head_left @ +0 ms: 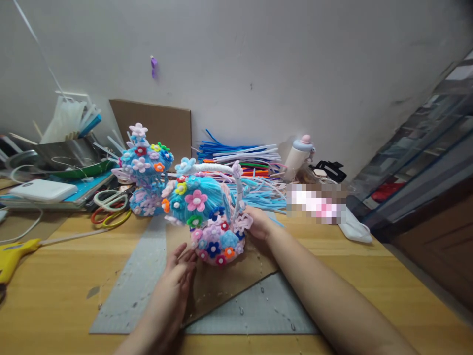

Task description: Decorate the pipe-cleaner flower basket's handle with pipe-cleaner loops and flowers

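Note:
A pipe-cleaner flower ornament [213, 234] stands on a brown cardboard sheet in front of me. It has a fluffy blue dome, a round base covered in small coloured flowers, and a white wrapped arch at its right. My right hand [258, 224] is against the right side of the base, its fingertips hidden behind the flowers. At the lower left of the base is my left hand [180, 268], fingers loosely extended and apart, the fingertips beside or touching it. A similar blue flowered ornament [146, 170] stands behind to the left.
Under the cardboard [221, 286] lies a grey cutting mat [129, 286]. Scissors [111, 202] and a yellow glue gun [16, 259] lie left, near a white power bank [43, 191]. Bundled pipe cleaners [240, 154] and a bottle [298, 158] are at the back.

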{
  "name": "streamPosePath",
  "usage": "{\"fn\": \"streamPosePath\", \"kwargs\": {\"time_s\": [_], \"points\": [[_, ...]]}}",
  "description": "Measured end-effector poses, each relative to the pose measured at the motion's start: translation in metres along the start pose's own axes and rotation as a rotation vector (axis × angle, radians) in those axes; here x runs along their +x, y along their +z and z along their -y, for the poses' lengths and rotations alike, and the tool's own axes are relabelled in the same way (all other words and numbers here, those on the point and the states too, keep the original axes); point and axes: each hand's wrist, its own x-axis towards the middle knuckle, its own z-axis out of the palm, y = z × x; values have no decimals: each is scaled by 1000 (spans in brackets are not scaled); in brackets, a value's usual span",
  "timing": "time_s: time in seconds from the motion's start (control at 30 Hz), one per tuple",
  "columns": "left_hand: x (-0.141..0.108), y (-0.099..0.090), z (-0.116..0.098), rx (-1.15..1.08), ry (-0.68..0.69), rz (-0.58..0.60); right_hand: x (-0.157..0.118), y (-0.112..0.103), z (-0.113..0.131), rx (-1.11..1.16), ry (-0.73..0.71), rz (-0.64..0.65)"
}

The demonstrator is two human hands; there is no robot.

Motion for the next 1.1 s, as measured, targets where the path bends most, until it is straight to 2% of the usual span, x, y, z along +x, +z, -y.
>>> {"fn": "streamPosePath", "kwargs": {"time_s": [0.2, 0.33, 0.4, 0.5, 0.6, 0.7, 0.8, 0.93, 1.1], "points": [[18, -1, -17, 113, 23, 76, -21, 3, -6, 61, -8, 1], [31, 5, -36, 143, -42, 126, -46, -2, -17, 133, -48, -94], [41, 8, -44, 189, -34, 166, -61, -4, -24, 172, -53, -148], [59, 12, -53, 260, -27, 235, -83, -4, -32, 225, -54, -198], [80, 17, -60, 288, -74, 304, -103, 0, -41, 305, -37, -240], [98, 26, -64, 305, -104, 351, -120, 4, -51, 431, 29, -319], [115, 35, -66, 322, -116, 343, -136, 10, -64, 493, 38, -365], [133, 45, -66, 347, -134, 339, -151, 18, -76, 502, 38, -331], [147, 56, -61, 365, -117, 332, -160, 24, -77, 551, 83, -314]]}}
